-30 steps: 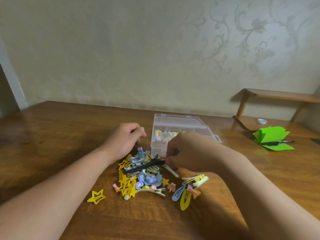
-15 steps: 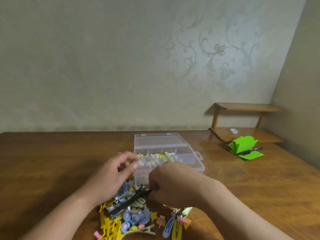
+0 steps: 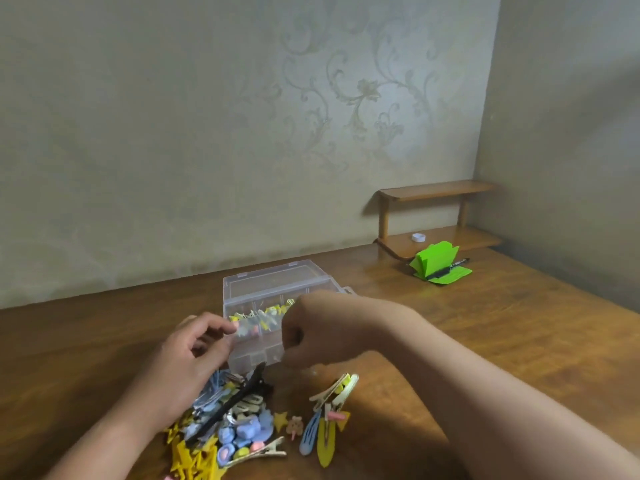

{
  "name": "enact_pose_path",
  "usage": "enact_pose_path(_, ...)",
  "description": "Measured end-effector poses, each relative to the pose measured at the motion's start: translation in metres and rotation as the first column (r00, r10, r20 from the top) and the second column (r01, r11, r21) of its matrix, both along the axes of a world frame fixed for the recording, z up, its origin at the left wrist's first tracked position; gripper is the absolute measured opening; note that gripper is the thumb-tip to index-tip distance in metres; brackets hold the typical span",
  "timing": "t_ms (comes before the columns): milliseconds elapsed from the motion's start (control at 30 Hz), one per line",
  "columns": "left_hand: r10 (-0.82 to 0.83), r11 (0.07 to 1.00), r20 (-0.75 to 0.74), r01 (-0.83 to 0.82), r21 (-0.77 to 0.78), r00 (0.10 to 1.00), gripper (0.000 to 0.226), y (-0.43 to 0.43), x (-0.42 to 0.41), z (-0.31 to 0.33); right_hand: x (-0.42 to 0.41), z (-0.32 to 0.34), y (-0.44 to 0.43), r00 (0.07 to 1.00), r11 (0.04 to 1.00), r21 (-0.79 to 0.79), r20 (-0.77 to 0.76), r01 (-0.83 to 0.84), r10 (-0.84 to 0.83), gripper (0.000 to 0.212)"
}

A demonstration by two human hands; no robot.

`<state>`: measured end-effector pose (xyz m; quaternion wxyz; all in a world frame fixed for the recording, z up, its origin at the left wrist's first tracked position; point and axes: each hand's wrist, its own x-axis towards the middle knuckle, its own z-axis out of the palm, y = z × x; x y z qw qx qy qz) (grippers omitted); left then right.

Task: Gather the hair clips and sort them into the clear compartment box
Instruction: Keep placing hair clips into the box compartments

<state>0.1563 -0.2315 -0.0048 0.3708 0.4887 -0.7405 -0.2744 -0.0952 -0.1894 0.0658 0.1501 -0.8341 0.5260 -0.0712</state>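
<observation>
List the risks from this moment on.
The left hand and right hand crowd the front of the clear box; a bump might shift it and jumble the sorted clips inside. The long black clip lies across the pile, so lifting it may drag others along.

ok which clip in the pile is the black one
The long black clip lying slantwise atop the pile, its far end near the clear box. The clips around it are yellow, blue, pink or cream.
</observation>
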Motion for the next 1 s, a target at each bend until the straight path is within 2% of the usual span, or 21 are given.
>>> enact_pose_path(67,0.008,1.000,0.016,-0.008,-0.001,1.000,0.017,-0.002,0.000,0.000,-0.011,0.001,-0.008,0.996,1.000,0.008,0.093,0.010,-0.011,0.016)
enact_pose_path(167,0.009,1.000,0.018,-0.009,-0.009,1.000,0.019,-0.002,0.000,-0.001,-0.032,0.004,-0.019,0.945,0.999,-0.007,0.325,0.053,-0.048,0.014)
enact_pose_path(267,-0.001,1.000,0.019,0.001,0.006,1.000,0.020,0.000,-0.001,-0.001,-0.049,0.001,-0.032,0.833,0.969,-0.086,0.531,0.233,-0.154,0.006)
enact_pose_path(333,-0.006,1.000,0.021,0.006,0.006,1.000,0.020,0.000,-0.002,-0.001,-0.055,-0.005,-0.040,0.779,0.903,-0.170,0.582,0.395,-0.232,0.008)
enact_pose_path(400,-0.014,1.000,0.034,0.014,0.009,0.999,0.019,-0.001,-0.001,-0.002,-0.057,-0.011,-0.046,0.772,0.828,-0.248,0.561,0.503,-0.300,0.010)
enact_pose_path(467,-0.027,1.000,0.039,0.026,0.013,0.999,0.019,-0.002,0.000,-0.003,-0.056,-0.018,-0.052,0.792,0.787,-0.305,0.503,0.537,-0.346,0.008)
enact_pose_path(600,-0.035,0.999,0.025,0.034,0.005,0.999,0.019,-0.002,-0.001,-0.004,-0.047,-0.032,-0.062,0.866,0.789,-0.374,0.321,0.488,-0.383,0.012)
enact_pose_path(700,-0.033,0.999,0.021,0.033,-0.002,0.999,0.019,-0.002,-0.001,-0.005,-0.041,-0.035,-0.069,0.875,0.796,-0.365,0.228,0.483,-0.426,0.018)
enact_pose_path(900,-0.029,1.000,0.033,0.029,0.007,0.999,0.016,0.000,-0.002,-0.004,-0.041,-0.039,-0.073,0.860,0.762,-0.406,0.158,0.505,-0.486,0.016)
enact_pose_path(1000,-0.043,0.999,0.017,0.043,0.002,0.999,0.011,0.001,-0.002,-0.002,-0.044,-0.042,-0.069,0.869,0.753,-0.436,0.196,0.492,-0.454,0.023)
